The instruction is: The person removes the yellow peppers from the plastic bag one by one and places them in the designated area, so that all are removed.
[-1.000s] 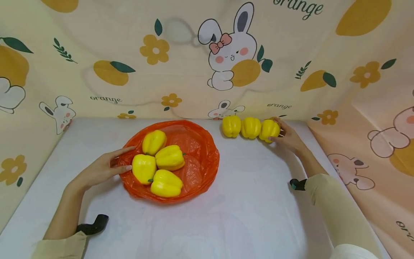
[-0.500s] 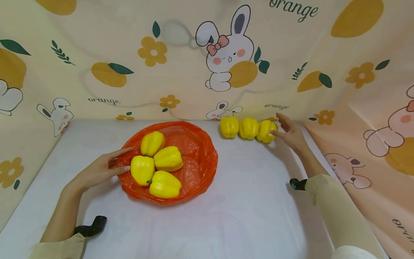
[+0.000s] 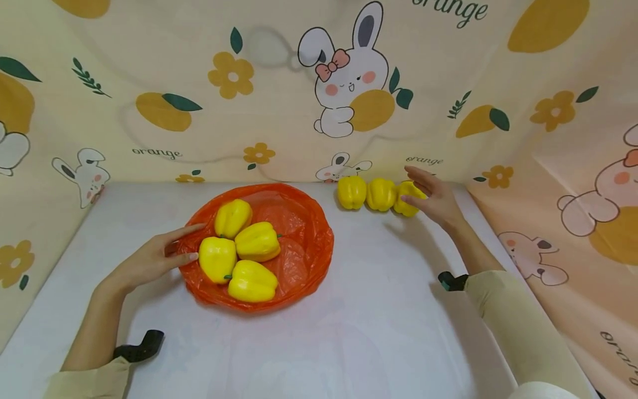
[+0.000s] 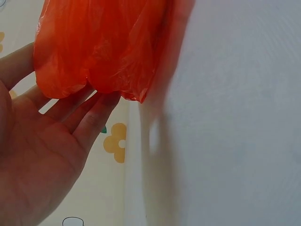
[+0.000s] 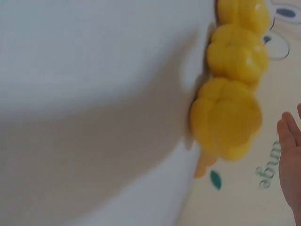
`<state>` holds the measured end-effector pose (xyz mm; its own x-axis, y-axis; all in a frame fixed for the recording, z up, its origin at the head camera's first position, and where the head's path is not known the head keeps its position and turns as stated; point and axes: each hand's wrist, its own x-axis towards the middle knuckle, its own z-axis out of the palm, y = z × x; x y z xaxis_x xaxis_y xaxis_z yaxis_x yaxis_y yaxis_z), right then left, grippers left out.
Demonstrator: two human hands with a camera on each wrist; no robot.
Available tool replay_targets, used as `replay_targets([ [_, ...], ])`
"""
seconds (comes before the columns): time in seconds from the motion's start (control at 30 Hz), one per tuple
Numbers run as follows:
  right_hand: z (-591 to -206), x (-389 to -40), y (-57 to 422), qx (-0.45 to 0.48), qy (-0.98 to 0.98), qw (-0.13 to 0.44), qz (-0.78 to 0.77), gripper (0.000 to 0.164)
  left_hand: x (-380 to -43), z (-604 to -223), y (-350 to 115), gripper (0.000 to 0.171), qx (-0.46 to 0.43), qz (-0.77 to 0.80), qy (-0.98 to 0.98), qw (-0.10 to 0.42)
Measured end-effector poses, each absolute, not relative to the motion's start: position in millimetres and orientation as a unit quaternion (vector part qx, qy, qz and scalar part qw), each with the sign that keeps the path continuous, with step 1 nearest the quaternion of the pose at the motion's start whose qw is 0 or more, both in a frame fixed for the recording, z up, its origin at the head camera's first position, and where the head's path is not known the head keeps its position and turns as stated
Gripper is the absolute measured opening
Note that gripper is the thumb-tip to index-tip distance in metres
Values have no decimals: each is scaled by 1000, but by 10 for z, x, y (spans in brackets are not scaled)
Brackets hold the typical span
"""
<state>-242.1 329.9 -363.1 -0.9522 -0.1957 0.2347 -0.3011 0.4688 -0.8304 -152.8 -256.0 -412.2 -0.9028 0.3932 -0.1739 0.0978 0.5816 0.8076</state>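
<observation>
Head view, backdrop [image 3: 279, 119] lettered "orange" [image 3: 157, 153], right fingers [image 3: 422, 176] near peppers [image 3: 381, 194]

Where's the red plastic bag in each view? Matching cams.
Head: red plastic bag mostly left of centre, four yellow peppers in it, left hand at its left edge.
Left wrist: upper left, cut off by the top edge; same hand at its lower edge.
Right wrist: not in it.
Shared landmark: white tabletop: lower part in head, right in left wrist, left in right wrist.
</observation>
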Motion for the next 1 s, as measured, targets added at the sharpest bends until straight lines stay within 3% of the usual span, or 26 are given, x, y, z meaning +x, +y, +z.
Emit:
replay_targets([
  [0.33,-3463,-2289,2912,196,-861,38,467,63,-1527,-4123,-2564,66,140,442,870,170],
  [0.63,-3483,-2258,2579,208,-836,-10,508,63,-1536,-4123,-2564,65,140,442,870,168],
  [1.0,-3466,-2191,2182,294,-805,-29,515,60,-1535,-4119,-2556,67,132,441,870,176],
])
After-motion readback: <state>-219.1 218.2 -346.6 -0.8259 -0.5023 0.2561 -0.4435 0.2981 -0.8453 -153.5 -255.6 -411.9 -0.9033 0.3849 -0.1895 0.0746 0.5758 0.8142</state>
